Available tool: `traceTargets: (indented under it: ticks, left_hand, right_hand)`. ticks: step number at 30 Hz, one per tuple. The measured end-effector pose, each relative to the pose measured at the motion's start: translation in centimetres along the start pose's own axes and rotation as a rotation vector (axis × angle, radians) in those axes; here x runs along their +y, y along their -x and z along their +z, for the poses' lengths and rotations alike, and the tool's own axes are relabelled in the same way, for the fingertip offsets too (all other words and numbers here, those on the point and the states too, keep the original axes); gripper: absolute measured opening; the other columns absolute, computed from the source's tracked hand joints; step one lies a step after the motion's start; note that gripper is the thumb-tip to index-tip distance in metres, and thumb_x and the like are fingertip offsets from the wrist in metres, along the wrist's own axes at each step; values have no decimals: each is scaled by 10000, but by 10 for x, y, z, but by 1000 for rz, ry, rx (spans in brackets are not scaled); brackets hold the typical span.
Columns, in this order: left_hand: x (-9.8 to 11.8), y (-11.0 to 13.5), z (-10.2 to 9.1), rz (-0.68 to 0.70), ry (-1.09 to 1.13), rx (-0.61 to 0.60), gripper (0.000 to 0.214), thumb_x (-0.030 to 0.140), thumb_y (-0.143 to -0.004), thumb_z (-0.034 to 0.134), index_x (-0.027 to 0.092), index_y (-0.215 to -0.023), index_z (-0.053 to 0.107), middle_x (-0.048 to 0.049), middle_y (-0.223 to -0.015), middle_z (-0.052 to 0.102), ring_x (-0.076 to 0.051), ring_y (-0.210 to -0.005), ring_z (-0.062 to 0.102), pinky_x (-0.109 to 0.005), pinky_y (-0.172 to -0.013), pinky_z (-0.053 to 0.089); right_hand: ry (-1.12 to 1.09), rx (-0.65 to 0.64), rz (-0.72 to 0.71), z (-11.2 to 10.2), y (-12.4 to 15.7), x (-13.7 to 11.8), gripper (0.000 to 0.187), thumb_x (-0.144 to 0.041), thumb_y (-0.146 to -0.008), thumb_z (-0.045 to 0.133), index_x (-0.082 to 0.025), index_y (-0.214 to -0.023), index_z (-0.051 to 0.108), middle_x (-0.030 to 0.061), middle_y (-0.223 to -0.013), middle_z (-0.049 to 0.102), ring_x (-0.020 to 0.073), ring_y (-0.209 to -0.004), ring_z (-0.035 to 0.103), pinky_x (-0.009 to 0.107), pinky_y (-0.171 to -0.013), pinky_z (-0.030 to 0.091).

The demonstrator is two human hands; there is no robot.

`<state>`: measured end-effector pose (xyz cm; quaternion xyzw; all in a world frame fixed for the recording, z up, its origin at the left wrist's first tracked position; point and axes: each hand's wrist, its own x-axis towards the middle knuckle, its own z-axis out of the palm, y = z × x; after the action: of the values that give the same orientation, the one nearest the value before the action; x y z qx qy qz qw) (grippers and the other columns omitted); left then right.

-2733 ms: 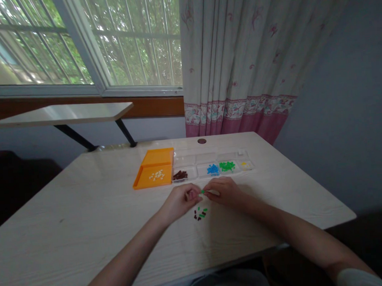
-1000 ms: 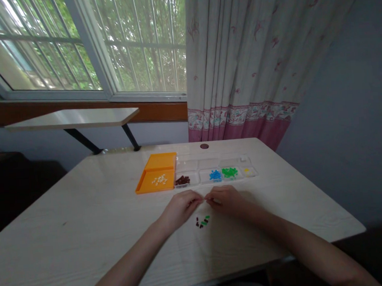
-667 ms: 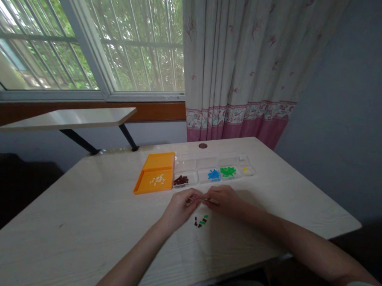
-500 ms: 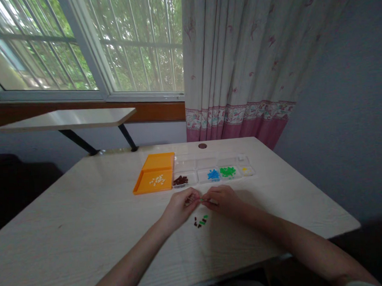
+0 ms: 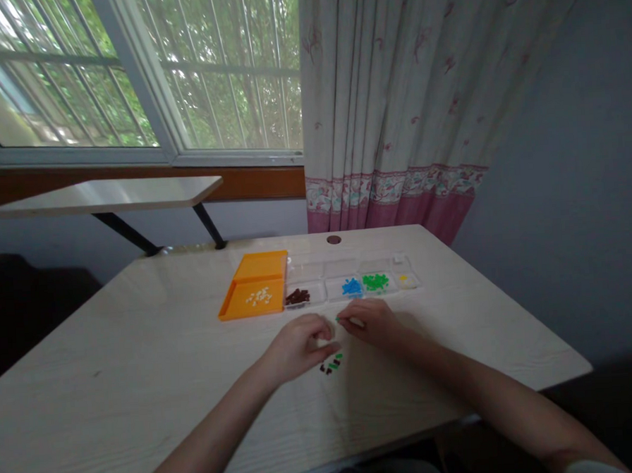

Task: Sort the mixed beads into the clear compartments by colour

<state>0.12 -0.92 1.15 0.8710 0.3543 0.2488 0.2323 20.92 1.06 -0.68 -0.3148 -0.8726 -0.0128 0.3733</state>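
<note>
My left hand [image 5: 299,347] rests on the pale wooden table [image 5: 143,372] with its fingers curled; what they hold is hidden. My right hand [image 5: 367,321] is pinched on a tiny green piece [image 5: 337,321] just to the right of it. A small heap of green and dark brown pieces [image 5: 331,363] lies on the table right below both hands. Beyond the hands stands a clear compartment box [image 5: 350,277] with brown pieces [image 5: 296,296], blue pieces [image 5: 351,287], green pieces [image 5: 375,281] and yellow pieces [image 5: 404,279].
An orange tray [image 5: 254,271] with several small white pieces [image 5: 258,296] sits left of the clear box. A round cable hole [image 5: 334,240] marks the table's far edge. Behind are a window, a flowered curtain and a small wall shelf [image 5: 107,194].
The two hands, joined at the fingertips before, have drawn slightly apart. My left hand has moved down toward the loose heap; my right hand keeps the green piece.
</note>
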Motion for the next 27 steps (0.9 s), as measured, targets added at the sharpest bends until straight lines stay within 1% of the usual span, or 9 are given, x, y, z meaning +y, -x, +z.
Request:
traceTargets:
  ticks: [3, 5, 8, 11, 13, 19, 23, 27]
  left_hand:
    - [7, 2, -7, 110, -85, -196, 96, 274, -738, 602, 180, -754, 593, -13, -775, 604, -136, -753, 549, -222, -671, 422]
    - [10, 4, -7, 119, -144, -251, 92, 267, -718, 609, 190, -769, 608, -16, -781, 601, -146, -760, 551, -224, -669, 422]
    - [9, 4, -3, 127, -190, -270, 84, 246, -697, 612, 195, -763, 606, -15, -775, 592, -147, -747, 549, -218, -651, 419]
    - [7, 4, -1, 147, -193, -289, 33, 194, -706, 578, 193, -735, 595, -15, -784, 593, -145, -759, 549, -213, -655, 418]
    - [6, 4, -1, 150, -193, -296, 58, 154, -705, 552, 192, -729, 589, -15, -791, 596, -144, -767, 548, -212, -659, 416]
    - [7, 4, 0, 145, -183, -276, 164, 95, -677, 502, 193, -767, 597, -19, -797, 597, -148, -780, 548, -212, -657, 415]
    - [8, 4, 1, 143, -229, -261, 147, 110, -685, 503, 193, -775, 586, -19, -787, 591, -152, -769, 543, -215, -634, 407]
    - [7, 4, 2, 143, -260, -247, 109, 123, -716, 490, 188, -760, 565, -21, -778, 589, -152, -763, 541, -218, -646, 407]
  right_hand:
    - [20, 63, 52, -6, -1, 10, 129, -252, -827, 524, -206, -774, 632, 14, -710, 668, 117, -658, 614, 211, -624, 450]
    - [37, 110, 69, -9, -2, 16, 129, -254, -824, 527, -207, -774, 636, 17, -715, 669, 117, -664, 615, 212, -636, 457]
    - [52, 178, 70, -15, -4, 22, 124, -248, -820, 531, -207, -785, 643, 20, -726, 674, 114, -658, 617, 209, -629, 468]
    - [76, 241, 68, -19, -6, 26, 114, -235, -811, 544, -207, -785, 651, 25, -726, 682, 119, -661, 625, 213, -632, 479]
    - [89, 267, 76, -22, -7, 27, 115, -234, -811, 547, -209, -786, 656, 28, -726, 687, 126, -667, 631, 221, -637, 485]
    - [97, 260, 90, -26, -7, 30, 142, -257, -826, 532, -219, -798, 666, 27, -728, 688, 127, -659, 629, 227, -629, 488]
    - [91, 254, 73, -24, -6, 31, 135, -252, -826, 537, -218, -801, 665, 28, -746, 694, 127, -677, 635, 230, -653, 493]
    - [87, 262, 73, -24, -7, 30, 123, -248, -819, 547, -216, -784, 660, 23, -735, 694, 126, -670, 635, 226, -637, 492]
